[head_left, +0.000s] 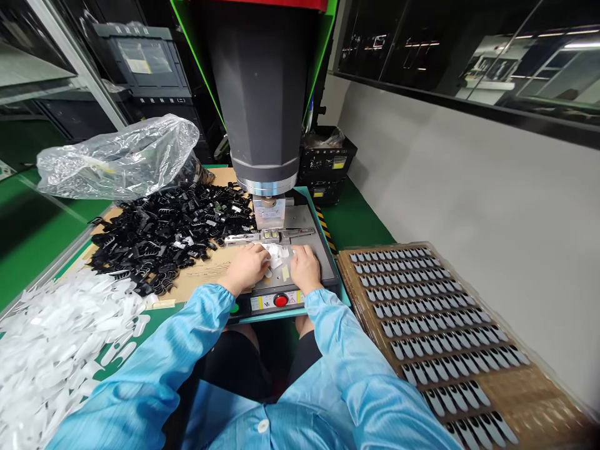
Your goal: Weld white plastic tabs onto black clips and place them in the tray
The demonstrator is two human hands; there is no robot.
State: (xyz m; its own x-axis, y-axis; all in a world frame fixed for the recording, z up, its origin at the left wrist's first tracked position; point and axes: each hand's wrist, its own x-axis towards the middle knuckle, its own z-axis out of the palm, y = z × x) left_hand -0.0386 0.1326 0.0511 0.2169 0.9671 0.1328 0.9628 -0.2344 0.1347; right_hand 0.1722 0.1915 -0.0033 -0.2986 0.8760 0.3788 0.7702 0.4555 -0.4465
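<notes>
My left hand [246, 267] is closed at the left of some small white pieces [276, 255] on the machine's grey plate [300, 219]. Its fingertips are pressed together near the metal fixture [270, 235]; what they hold is too small to make out. On the other side of the white pieces, my right hand [305, 267] has its fingers curled closed, and anything between them is hidden. The black machine head [267, 94] hangs above, its metal block [269, 212] just over the fixture. A red button [280, 300] is on the front panel below my hands.
Black parts [173, 231] are heaped at the left, with white parts [70, 337] nearer me. Behind lies a clear plastic bag [122, 159]. At right, a brown tray [520, 390] holds rows of grey pieces. Black crates [328, 156] stand behind the machine.
</notes>
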